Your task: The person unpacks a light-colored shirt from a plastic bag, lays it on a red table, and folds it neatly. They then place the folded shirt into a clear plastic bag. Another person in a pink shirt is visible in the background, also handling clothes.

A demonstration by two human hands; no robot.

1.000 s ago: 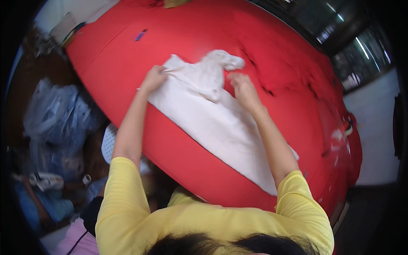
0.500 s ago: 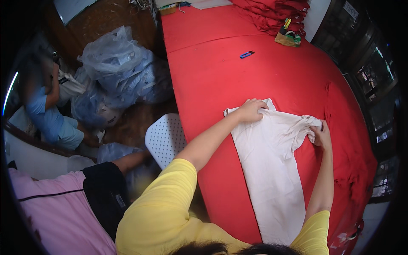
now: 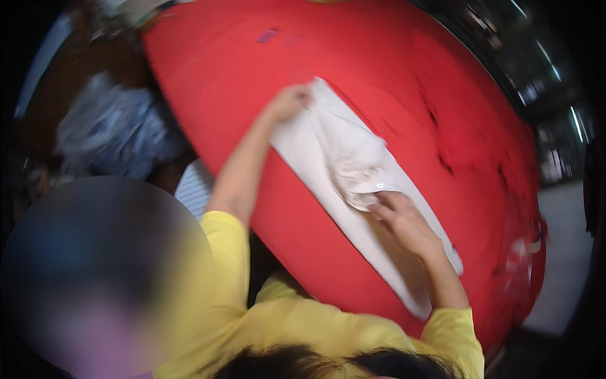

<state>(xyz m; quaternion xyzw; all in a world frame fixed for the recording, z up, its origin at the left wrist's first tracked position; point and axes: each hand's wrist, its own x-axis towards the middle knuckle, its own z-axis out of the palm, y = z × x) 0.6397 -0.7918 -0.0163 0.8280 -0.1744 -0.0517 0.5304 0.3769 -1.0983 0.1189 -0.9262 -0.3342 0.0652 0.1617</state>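
A cream-white garment (image 3: 309, 145) lies as a long narrow strip, slanting across a red cloth-covered table (image 3: 252, 82). Its kind is hard to tell; a bunched, sleeve-like part with a small button-like spot lies folded over its middle. My left hand (image 3: 291, 102) is at the far left corner of the strip, its fingers curled on the cloth and a little blurred. On the right, my right hand (image 3: 407, 227) hovers over or rests on the strip, fingers loosely stretched, their tips against the bunched end. What the thumb does there is partly hidden.
A small blurred purple-blue tool (image 3: 267, 36) lies far back on the table. Clear plastic bags with bluish contents (image 3: 113, 132) sit on the floor at left, near a pale perforated seat (image 3: 193, 186). Rumpled red cloth (image 3: 454, 145) covers the right side.
The bunched part has come inward from the right onto the strip, with my right hand moving nearer. My left hand now grips the far corner. The whole view has turned and blurred.
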